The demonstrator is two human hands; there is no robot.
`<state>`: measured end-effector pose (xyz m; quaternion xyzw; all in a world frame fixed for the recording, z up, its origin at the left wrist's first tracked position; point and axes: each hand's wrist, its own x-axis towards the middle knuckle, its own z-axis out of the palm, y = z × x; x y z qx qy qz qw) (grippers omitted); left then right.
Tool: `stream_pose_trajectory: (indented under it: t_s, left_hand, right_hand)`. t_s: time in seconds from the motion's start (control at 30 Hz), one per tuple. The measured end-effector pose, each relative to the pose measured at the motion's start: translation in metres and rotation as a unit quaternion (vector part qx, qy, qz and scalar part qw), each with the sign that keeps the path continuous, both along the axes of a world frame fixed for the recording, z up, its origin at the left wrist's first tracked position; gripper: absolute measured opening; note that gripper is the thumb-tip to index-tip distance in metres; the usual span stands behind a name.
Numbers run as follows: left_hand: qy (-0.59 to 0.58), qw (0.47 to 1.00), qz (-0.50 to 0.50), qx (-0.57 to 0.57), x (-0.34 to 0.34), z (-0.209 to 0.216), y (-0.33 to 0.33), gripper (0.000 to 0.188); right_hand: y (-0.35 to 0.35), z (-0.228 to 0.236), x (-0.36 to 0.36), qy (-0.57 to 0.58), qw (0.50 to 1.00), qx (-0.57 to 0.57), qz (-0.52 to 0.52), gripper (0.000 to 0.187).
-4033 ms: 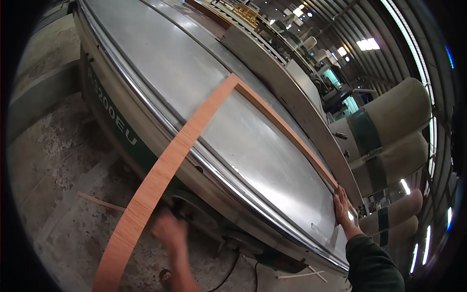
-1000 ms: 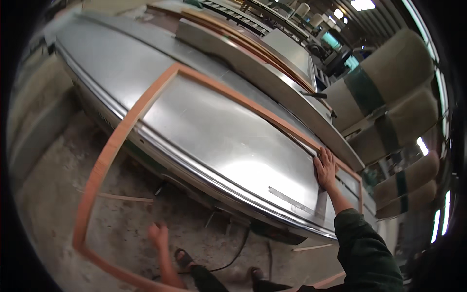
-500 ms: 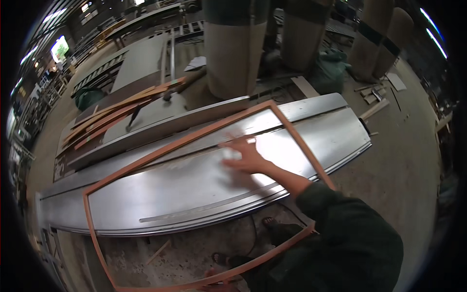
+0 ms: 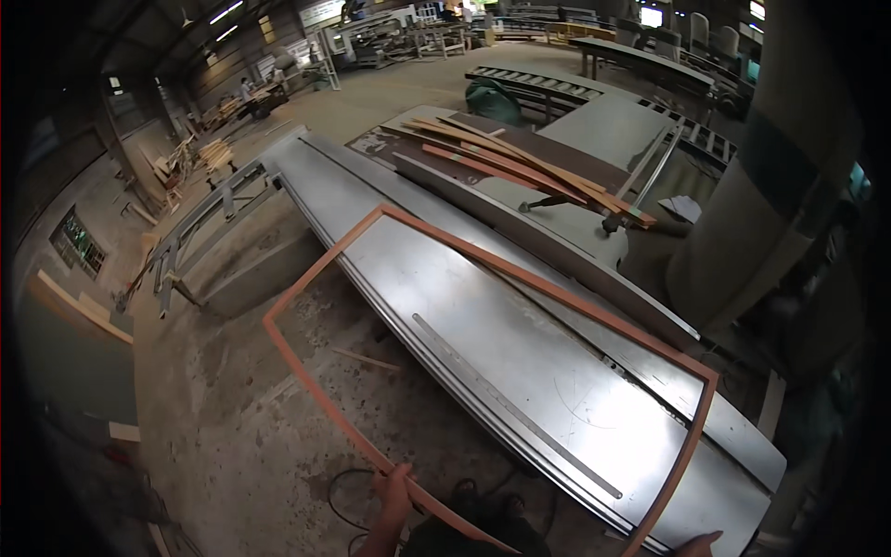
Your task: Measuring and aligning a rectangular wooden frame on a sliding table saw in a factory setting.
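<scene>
A large reddish-brown wooden frame [image 4: 557, 294], four thin rails around an open middle, lies tilted across a long shiny metal worktable [image 4: 445, 288]. Its near left corner hangs out over the floor. My left hand [image 4: 394, 487] is closed around the frame's near rail. At the lower right edge of the view, my right hand [image 4: 698, 545] shows only in part. A finger is stretched out over the metal surface, apart from the frame's right rail, and nothing shows in that hand. A flat metal strip [image 4: 510, 404] lies on the worktable inside the frame's outline.
Beyond the worktable, a low board [image 4: 548, 176] bears several loose wooden strips [image 4: 520, 165] and a dark tool [image 4: 557, 200]. A thick grey column-like bag [image 4: 752, 204] stands at the right. Metal stands [image 4: 218, 204] sit at the left. A cable [image 4: 336, 497] lies on the floor.
My view has swung to the left. My right hand, earlier spread above the metal surface inside the frame, is now at the lower right edge. My left hand still grips the near rail.
</scene>
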<state>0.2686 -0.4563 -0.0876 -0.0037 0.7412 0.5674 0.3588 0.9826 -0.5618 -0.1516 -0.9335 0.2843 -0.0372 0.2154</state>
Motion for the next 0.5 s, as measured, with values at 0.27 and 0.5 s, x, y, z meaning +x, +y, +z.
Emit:
stream_pose_trajectory:
  t_s: [0.27, 0.5]
  left_hand:
    - [-0.012, 1.0, -0.015, 0.015, 0.016, 0.02, -0.016, 0.021]
    - [0.0, 0.999, -0.004, 0.049, 0.045, 0.026, -0.037, 0.019]
  right_hand:
    - [-0.031, -0.019, 0.038, -0.02, 1.0, 0.015, 0.019, 0.132]
    - [-0.059, -0.045, 0.079, -0.265, 0.96, -0.09, 0.031, 0.124]
